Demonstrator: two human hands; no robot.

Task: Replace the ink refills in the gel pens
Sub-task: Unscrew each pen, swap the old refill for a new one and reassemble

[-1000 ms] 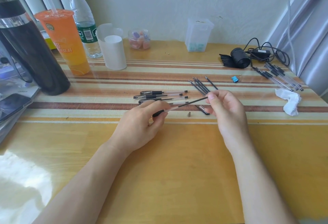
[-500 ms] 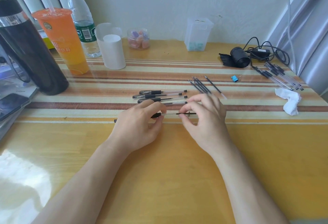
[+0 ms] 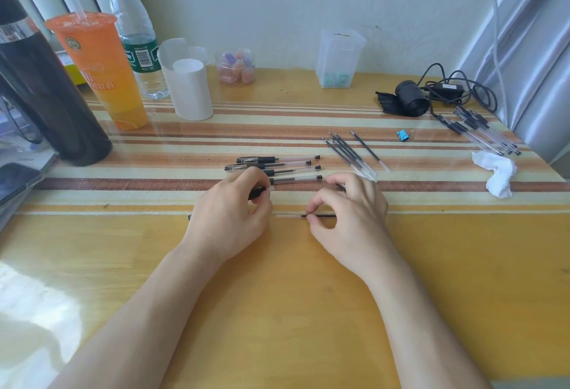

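Note:
My left hand (image 3: pixel 228 212) grips an opened pen barrel (image 3: pixel 258 193) by its black grip; the barrel's far end sticks out left of the hand. My right hand (image 3: pixel 348 212) pinches a thin ink refill (image 3: pixel 290 216) between thumb and forefinger, low over the table and level, apart from the barrel. Several capped gel pens (image 3: pixel 277 168) lie in a row just beyond my left hand. Loose refills (image 3: pixel 348 151) lie fanned out beyond my right hand.
A dark flask (image 3: pixel 46 95), an orange drink cup (image 3: pixel 101 74), a water bottle (image 3: pixel 138 49) and a white paper roll (image 3: pixel 189 92) stand at the back left. At the right lie more pens (image 3: pixel 481 132), a crumpled tissue (image 3: pixel 496 172), a blue binder clip (image 3: pixel 402 135) and a black cable bundle (image 3: pixel 431 95).
The refill was raised and joined to the barrel a second ago. My right hand has come down and left, and the refill is now free of the barrel near the table.

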